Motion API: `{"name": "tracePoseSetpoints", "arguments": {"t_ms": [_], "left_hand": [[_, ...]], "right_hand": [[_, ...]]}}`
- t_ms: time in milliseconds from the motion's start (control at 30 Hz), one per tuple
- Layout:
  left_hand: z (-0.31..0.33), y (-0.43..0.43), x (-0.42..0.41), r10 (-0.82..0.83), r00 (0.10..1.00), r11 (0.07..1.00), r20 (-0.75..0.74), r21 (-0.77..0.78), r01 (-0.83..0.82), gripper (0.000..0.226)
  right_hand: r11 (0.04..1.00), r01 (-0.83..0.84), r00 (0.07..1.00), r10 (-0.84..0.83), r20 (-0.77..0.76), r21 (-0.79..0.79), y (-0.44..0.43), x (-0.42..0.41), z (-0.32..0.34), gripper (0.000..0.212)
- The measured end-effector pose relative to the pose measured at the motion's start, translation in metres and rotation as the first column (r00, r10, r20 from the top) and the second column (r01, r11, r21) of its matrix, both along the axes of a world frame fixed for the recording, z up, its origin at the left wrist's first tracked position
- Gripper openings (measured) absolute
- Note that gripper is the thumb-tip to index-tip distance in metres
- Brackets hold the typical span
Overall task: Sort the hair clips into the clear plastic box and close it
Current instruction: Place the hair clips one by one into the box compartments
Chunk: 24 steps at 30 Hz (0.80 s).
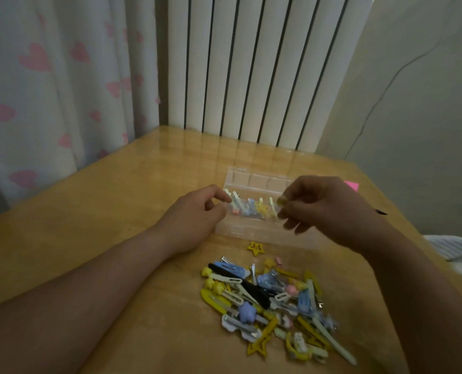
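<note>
Yellow clip [281, 200]: small, pinched between the thumb and forefinger of my right hand [324, 209], just above the right end of the clear plastic box [251, 231].
Right hand, other fingers: curled loosely under the pinch, hanging over the box's right end.
My left hand [197, 211]: at the box's left end, fingers curled, with the thumb and forefinger tips close together at the end wall. I cannot tell whether they grip the box or only touch it.
Box itself: long and see-through, lying crosswise on the wooden table [111, 201].
Open lid [256, 182]: folded back on the box's far side.
Sorted clips [251, 207]: a short row inside the box between my two hands, in pale green, blue, pink and a yellow star shape.
Star clip [256, 247]: yellow, alone on the table just in front of the box's near wall.
Pile of hair clips [273, 300]: loose on the table on my side of the box, beyond the star clip, a jumble of yellow, blue, black, pale green and pink.
Pink note [352, 185]: on the table past the box's right end, mostly hidden behind my right hand.
White radiator [251, 63]: upright behind the table, beyond the box's far side.
Curtain [48, 76]: pale with pink hearts, hanging far to the left of the box.
</note>
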<state>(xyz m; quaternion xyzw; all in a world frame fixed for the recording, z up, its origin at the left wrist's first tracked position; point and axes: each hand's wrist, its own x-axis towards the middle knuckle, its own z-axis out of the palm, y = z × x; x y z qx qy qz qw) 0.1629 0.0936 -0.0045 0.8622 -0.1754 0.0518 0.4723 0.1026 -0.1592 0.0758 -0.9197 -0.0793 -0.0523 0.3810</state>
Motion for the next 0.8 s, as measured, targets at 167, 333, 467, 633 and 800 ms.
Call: {"name": "tracePoseSetpoints", "arguments": {"t_ms": [167, 333, 467, 633, 800], "left_hand": [[-0.003, 0.001, 0.001, -0.006, 1.0, 1.0, -0.007, -0.016, 0.006, 0.015], [-0.006, 0.0, 0.003, -0.008, 1.0, 0.999, -0.006, -0.039, 0.008, 0.013], [-0.009, 0.0, 0.006, -0.012, 1.0, 0.999, 0.002, -0.052, 0.012, 0.011], [-0.009, 0.0, 0.007, -0.01, 1.0, 0.999, 0.002, -0.044, 0.01, 0.012], [-0.007, -0.001, 0.007, -0.013, 1.0, 0.999, 0.004, -0.04, 0.013, 0.012]], "right_hand": [[0.885, 0.136, 0.984, -0.172, 0.04, 0.445, -0.022, 0.014, -0.009, 0.018], [0.887, 0.261, 0.951, -0.303, 0.055, 0.38, -0.028, 0.035, -0.027, 0.003], [0.914, 0.4, 0.912, -0.404, 0.067, 0.062, -0.03, 0.055, -0.02, 0.018], [0.867, 0.381, 0.92, -0.389, 0.043, -0.321, -0.026, 0.082, -0.013, 0.005], [0.782, 0.347, 0.914, -0.405, 0.001, -0.517, -0.02, 0.097, -0.017, 0.005]]}}
